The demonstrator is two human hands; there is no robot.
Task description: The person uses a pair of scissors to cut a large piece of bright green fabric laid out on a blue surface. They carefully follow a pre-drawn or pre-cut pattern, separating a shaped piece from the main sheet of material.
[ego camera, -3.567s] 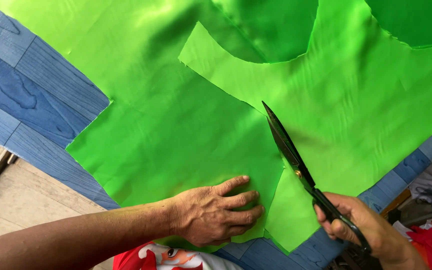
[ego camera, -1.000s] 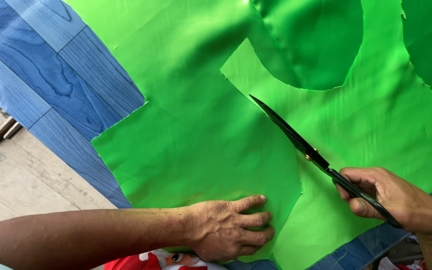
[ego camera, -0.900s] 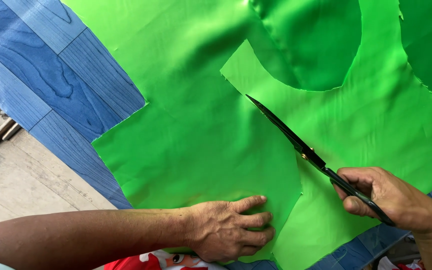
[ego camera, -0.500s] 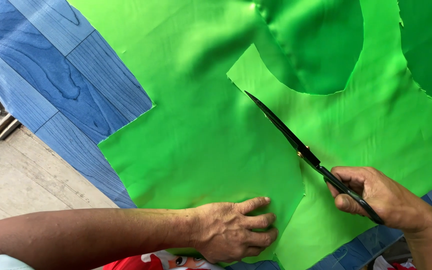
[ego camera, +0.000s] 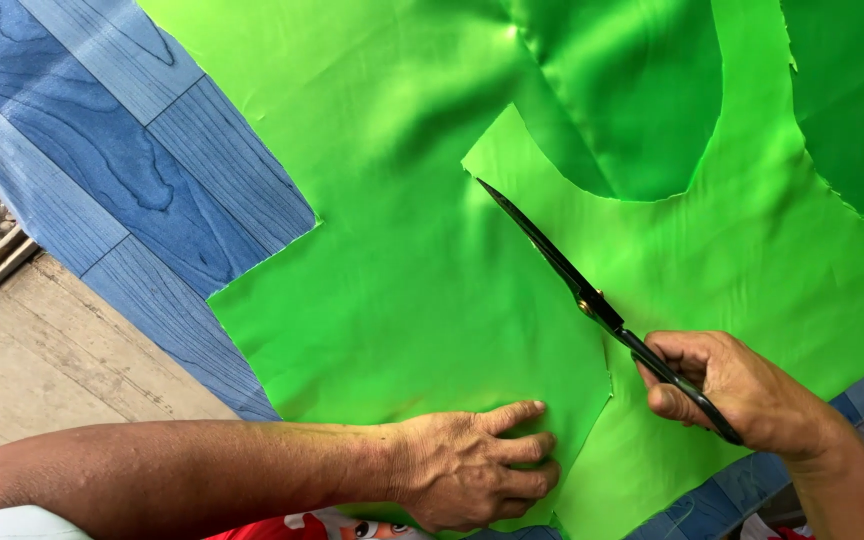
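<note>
Pressing green fabric point(ego camera: 402, 300) flat – left hand point(ego camera: 477, 470), open; right hand point(ego camera: 742, 395) grip closed on scissors point(ego camera: 592, 300).

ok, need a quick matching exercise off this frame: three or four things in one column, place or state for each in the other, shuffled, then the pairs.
Column 1:
1. left hand
2. right hand
3. scissors
4. blue wood-grain surface

Column 2:
A. lies under the green fabric, bare at the left
B. pressed flat on the fabric near its lower edge
C. blades shut, lying along the cut edge
D. grips the black handles

Pairs: 1-B, 2-D, 3-C, 4-A
</note>
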